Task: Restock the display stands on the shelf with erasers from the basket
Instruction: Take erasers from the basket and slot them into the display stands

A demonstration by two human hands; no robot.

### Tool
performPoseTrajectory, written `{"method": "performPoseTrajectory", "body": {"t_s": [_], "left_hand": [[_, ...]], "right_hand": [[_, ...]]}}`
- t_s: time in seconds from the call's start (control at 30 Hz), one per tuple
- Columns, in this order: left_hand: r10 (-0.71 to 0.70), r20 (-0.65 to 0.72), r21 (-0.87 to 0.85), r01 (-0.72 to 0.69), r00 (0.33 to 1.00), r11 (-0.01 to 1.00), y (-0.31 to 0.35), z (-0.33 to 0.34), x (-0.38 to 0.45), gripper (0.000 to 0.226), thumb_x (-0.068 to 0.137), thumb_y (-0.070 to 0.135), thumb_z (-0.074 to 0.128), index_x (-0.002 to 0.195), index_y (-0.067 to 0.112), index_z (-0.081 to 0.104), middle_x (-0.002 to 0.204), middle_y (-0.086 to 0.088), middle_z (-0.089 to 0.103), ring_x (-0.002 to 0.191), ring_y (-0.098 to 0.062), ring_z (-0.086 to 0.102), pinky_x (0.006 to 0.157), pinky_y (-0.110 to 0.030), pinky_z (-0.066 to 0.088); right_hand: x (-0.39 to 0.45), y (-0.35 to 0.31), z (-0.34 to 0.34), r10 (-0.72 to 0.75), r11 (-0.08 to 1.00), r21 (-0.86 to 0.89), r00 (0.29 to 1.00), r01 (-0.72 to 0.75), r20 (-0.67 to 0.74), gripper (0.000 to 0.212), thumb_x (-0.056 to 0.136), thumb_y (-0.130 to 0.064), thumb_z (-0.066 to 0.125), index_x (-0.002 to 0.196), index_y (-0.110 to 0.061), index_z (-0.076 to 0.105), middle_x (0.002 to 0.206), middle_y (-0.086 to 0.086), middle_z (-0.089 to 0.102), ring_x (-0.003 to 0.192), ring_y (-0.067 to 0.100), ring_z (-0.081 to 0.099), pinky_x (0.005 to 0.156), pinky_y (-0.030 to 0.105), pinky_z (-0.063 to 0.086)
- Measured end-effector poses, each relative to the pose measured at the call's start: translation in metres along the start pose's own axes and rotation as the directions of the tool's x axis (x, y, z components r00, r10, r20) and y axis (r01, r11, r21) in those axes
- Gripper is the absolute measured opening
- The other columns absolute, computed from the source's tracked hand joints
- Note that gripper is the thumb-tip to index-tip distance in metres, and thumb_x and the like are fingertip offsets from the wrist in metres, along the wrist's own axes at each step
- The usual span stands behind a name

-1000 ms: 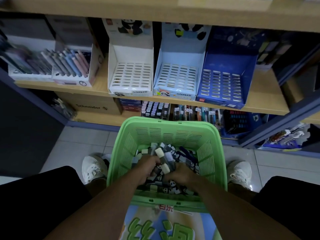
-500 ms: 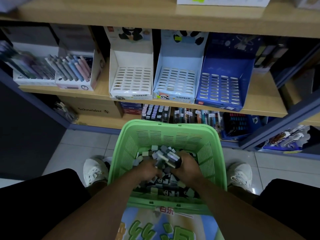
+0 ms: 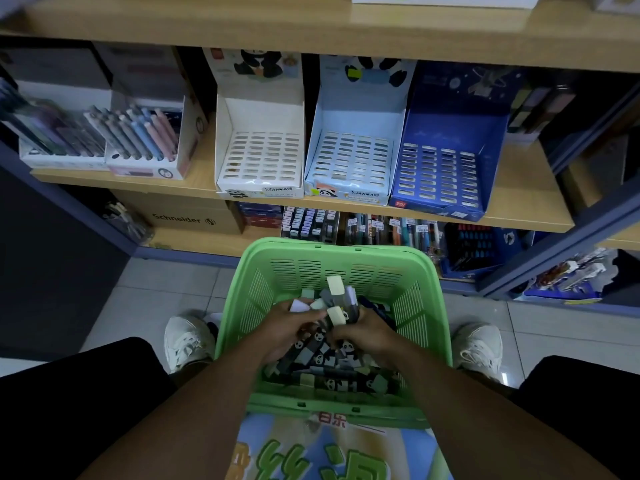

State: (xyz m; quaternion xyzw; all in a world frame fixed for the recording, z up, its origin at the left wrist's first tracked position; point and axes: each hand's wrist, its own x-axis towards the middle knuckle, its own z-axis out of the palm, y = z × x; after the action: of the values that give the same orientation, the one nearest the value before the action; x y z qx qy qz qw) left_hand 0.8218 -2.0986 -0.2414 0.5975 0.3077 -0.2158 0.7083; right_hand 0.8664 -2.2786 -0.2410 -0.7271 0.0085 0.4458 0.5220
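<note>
Step in hand: gathering stock, nothing on the shelf [image 3: 519, 202] yet. At 12 o'clock three display stands sit side by side w/ bare slotted trays: white stand [image 3: 259, 157], light-blue stand [image 3: 349, 164], dark-blue stand [image 3: 438, 178]. Green basket [image 3: 408, 271] at 6 o'clock, between the shoes, resting on a printed box [image 3: 329, 452]; loose erasers [image 3: 329, 362] cover its bottom.

Left hand [image 3: 287, 332] and right hand [image 3: 363, 332] are both inside the basket, fingers curled, pressing a bunch of erasers [image 3: 337, 299] between them; the bunch's ends stick up toward 12 o'clock. Exact finger wrap is partly hidden.

Next move, my read: lift the bunch clear of the rim, carry it toward 12 o'clock to one stand, then slot pieces one by one. Probably needs one hand to hold and the other to feed.

Vs 0.5 s ago: hands sit closer together and a bit higher, bunch is tighter and more upright. Vs 1 s ago: hands were deeper in the pile. Stands unchanged.
</note>
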Motion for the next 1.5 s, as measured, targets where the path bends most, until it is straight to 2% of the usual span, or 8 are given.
{"method": "performPoseTrajectory", "body": {"t_s": [0.33, 0.63, 0.87, 0.97, 1.07, 1.23, 1.33, 1.5], "left_hand": [[-0.104, 0.07, -0.303, 0.12, 0.992, 0.945, 0.004, 0.036, -0.002, 0.055, 0.086, 0.063, 0.064, 0.12, 0.021, 0.07, 0.119, -0.012, 0.072, 0.112, -0.03, 0.067, 0.094, -0.05, 0.054], [-0.047, -0.08, -0.382, 0.013, 0.996, 0.924, 0.008, 0.043, -0.002, 0.029, 0.089, 0.024, 0.072, 0.115, 0.012, 0.074, 0.105, -0.011, 0.076, 0.103, -0.029, 0.07, 0.084, -0.04, 0.057], [-0.056, -0.18, -0.433, -0.028, 0.982, 0.901, 0.023, 0.03, -0.011, 0.027, 0.085, 0.019, 0.077, 0.108, 0.004, 0.073, 0.102, -0.02, 0.075, 0.095, -0.037, 0.072, 0.082, -0.048, 0.059], [-0.037, -0.222, -0.377, -0.05, 0.974, 0.925, 0.032, 0.03, -0.017, 0.032, 0.081, 0.019, 0.081, 0.107, 0.002, 0.073, 0.099, -0.019, 0.076, 0.095, -0.039, 0.072, 0.088, -0.053, 0.057], [-0.015, -0.235, -0.312, -0.061, 0.972, 0.948, 0.045, 0.026, -0.027, 0.036, 0.078, 0.022, 0.083, 0.107, 0.003, 0.074, 0.098, -0.016, 0.076, 0.093, -0.039, 0.072, 0.089, -0.057, 0.056], [0.057, -0.066, -0.147, -0.066, 0.996, 0.987, 0.076, 0.025, -0.056, 0.028, 0.086, 0.022, 0.075, 0.105, 0.002, 0.073, 0.083, -0.007, 0.077, 0.066, -0.008, 0.074, 0.055, -0.021, 0.058], [0.077, -0.002, 0.052, -0.076, 0.997, 0.996, 0.091, 0.021, -0.067, 0.059, 0.061, 0.046, 0.088, 0.103, 0.007, 0.075, 0.094, -0.008, 0.078, 0.104, -0.021, 0.07, 0.106, -0.043, 0.047], [0.158, 0.023, 0.247, -0.158, 0.987, 0.956, 0.13, 0.01, -0.086, 0.101, 0.047, 0.059, 0.093, 0.124, 0.0, 0.064, 0.116, -0.009, 0.072, 0.12, -0.022, 0.06, 0.106, -0.039, 0.039]], "right_hand": [[-0.003, -0.023, 0.019, 0.042, 0.982, 0.182, 0.999, -0.046, 0.022, 0.031, 0.076, -0.027, 0.077, 0.105, -0.021, 0.072, 0.097, 0.007, 0.075, 0.09, 0.025, 0.073, 0.083, 0.052, 0.06], [-0.01, -0.048, 0.021, -0.143, 0.98, -0.133, 0.989, 0.146, 0.037, 0.02, 0.098, -0.016, 0.057, 0.114, -0.022, 0.067, 0.105, -0.002, 0.072, 0.094, 0.009, 0.067, 0.081, 0.03, 0.056], [-0.023, -0.058, 0.008, 0.016, 0.996, 0.086, 0.997, -0.022, 0.07, 0.023, 0.107, -0.028, 0.045, 0.117, -0.017, 0.062, 0.108, 0.004, 0.068, 0.092, 0.019, 0.069, 0.074, 0.03, 0.062], [-0.035, -0.065, -0.001, -0.008, 1.0, -0.013, 1.0, 0.009, 0.024, 0.025, 0.107, -0.031, 0.042, 0.111, -0.018, 0.064, 0.092, -0.005, 0.063, 0.085, 0.019, 0.07, 0.065, 0.022, 0.06], [-0.039, -0.075, -0.017, -0.041, 0.995, -0.091, 0.999, 0.041, -0.003, 0.03, 0.107, -0.032, 0.041, 0.115, -0.018, 0.067, 0.105, 0.003, 0.07, 0.098, 0.028, 0.07, 0.088, 0.046, 0.059], [-0.054, -0.098, -0.046, -0.093, 0.996, -0.001, 0.993, 0.093, -0.066, 0.029, 0.106, -0.026, 0.043, 0.118, -0.013, 0.066, 0.107, 0.004, 0.076, 0.099, 0.027, 0.072, 0.084, 0.043, 0.06], [-0.061, -0.111, -0.053, -0.141, 0.983, -0.134, 0.985, 0.128, -0.096, 0.024, 0.101, -0.034, 0.052, 0.104, -0.028, 0.075, 0.118, -0.001, 0.071, 0.109, 0.027, 0.063, 0.099, 0.045, 0.051], [-0.075, -0.144, -0.061, -0.217, 0.924, -0.332, 0.975, 0.192, -0.04, 0.015, 0.092, -0.04, 0.068, 0.098, -0.028, 0.074, 0.075, -0.001, 0.065, 0.071, 0.017, 0.058, 0.075, 0.035, 0.051]]}}
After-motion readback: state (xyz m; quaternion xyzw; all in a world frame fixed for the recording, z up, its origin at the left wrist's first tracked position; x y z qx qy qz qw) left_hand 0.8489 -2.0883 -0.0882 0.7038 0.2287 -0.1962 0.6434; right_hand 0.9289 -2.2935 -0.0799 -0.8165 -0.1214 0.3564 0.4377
